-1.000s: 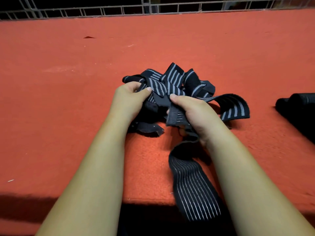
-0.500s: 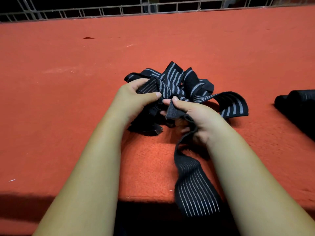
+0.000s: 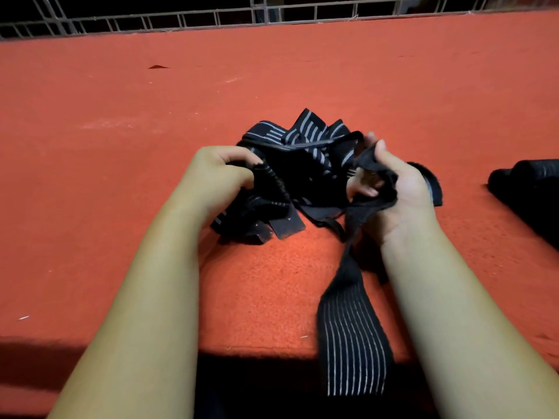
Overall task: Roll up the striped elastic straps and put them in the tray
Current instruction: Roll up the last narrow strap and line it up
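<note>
Head view: rolled straps (image 3: 529,182) right of strap pile (image 3: 305,137)

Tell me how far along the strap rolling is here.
Done: dark rolls lie at the right edge; no tray discernible. In hand: left hand grips the tangled pile, right hand holds one strap hanging off the table edge. Left: the whole pile, unrolled.
</note>
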